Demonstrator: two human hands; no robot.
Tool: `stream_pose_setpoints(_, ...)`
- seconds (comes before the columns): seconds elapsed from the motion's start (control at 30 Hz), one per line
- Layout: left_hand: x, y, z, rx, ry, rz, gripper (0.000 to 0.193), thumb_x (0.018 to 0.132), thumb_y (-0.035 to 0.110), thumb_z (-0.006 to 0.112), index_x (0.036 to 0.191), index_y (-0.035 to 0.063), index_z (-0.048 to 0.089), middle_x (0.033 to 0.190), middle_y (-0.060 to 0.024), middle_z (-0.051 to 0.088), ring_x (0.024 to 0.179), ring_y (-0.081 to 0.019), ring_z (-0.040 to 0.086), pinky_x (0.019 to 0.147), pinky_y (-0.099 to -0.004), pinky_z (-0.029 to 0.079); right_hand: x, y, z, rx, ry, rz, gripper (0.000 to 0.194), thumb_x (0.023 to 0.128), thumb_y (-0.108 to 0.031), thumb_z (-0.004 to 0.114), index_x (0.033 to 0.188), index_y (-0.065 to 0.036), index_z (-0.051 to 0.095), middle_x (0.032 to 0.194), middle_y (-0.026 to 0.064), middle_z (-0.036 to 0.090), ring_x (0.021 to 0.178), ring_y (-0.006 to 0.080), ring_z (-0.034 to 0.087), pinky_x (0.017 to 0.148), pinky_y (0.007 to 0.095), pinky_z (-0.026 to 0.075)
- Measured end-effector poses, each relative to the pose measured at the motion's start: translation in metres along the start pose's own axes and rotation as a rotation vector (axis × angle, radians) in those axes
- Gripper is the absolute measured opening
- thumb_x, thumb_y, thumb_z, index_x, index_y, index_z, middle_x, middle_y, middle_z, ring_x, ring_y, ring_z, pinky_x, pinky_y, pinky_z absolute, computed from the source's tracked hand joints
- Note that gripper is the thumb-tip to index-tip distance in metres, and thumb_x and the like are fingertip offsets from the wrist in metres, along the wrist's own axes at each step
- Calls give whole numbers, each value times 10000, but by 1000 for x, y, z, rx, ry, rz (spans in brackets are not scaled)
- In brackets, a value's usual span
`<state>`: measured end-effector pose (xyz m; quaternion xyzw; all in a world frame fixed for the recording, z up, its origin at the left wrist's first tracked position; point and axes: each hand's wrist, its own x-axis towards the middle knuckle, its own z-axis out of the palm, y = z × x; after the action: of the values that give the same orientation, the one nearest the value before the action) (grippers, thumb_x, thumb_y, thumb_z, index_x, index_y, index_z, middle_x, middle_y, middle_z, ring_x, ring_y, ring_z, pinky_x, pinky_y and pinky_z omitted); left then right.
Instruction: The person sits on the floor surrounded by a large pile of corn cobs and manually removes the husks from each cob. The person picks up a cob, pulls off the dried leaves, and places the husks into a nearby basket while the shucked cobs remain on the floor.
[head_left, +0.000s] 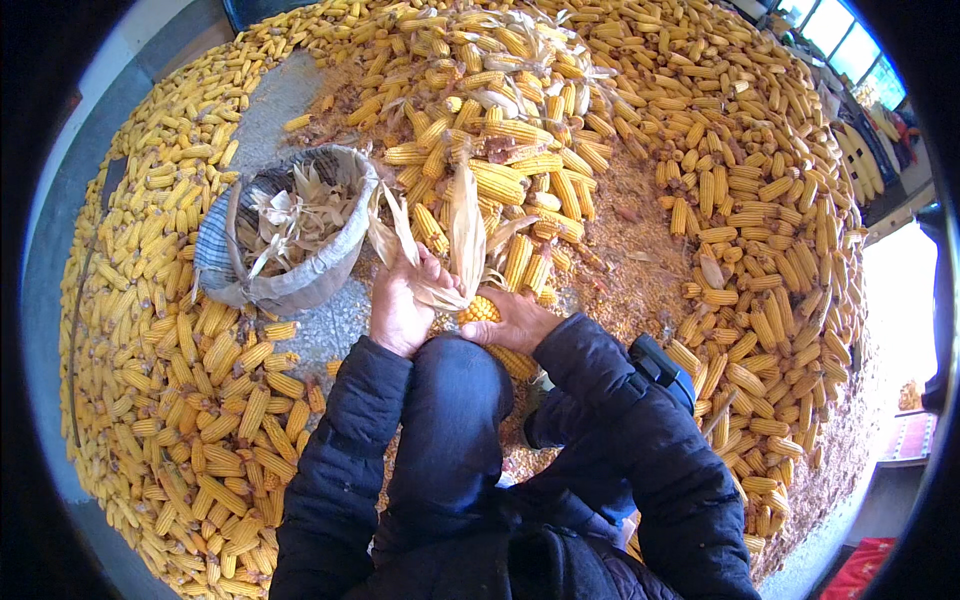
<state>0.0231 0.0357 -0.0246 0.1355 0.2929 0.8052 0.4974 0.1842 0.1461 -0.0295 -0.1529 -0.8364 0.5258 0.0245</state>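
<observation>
Just above my bent knee, my right hand (511, 316) grips an ear of corn (478, 311) with yellow kernels. My left hand (409, 304) is closed around dry, pale corn husks (442, 295) at the ear's end. One long husk leaf (467, 217) stands up from there, while others splay out on the left past my fingers. Part of the ear is hidden under my right hand. Beyond both hands rises a heap of corn ears (499, 180), some with husk on them.
Left of my hands stands a cloth-lined basket (311, 281) with a handle, holding loose husks (300, 217). Shelled ears lie in a wide bank on the left (150, 300) and another on the right (750, 187). Loose kernels and chaff (622, 232) cover the floor between heap and right bank.
</observation>
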Motion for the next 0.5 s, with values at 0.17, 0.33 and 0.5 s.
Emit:
stream_pose_setpoints(0.17,-17,-2,-2,-257,-275,-107,238,1027,276,430,948,89,553,563,49,364,463,-101,349,602,-281,385,-14,-2,2,131,68,11,721,821,-583,661,1228,7,580,1013,206,667,984,316,645,896,403,482)
stream_pose_setpoints(0.33,-44,-1,10,23,-73,5,379,1034,425,409,809,135,505,499,70,302,376,-73,263,485,-267,315,-16,-13,3,147,87,-32,639,819,-528,670,1171,2,612,972,170,665,892,281,643,815,382,490)
stream_pose_setpoints(0.5,-61,6,26,61,-34,144,434,984,456,512,700,138,431,494,71,299,370,-83,304,472,-284,320,-14,-14,2,140,53,-95,621,826,-497,695,1215,-20,613,1008,162,677,950,245,639,876,372,481)
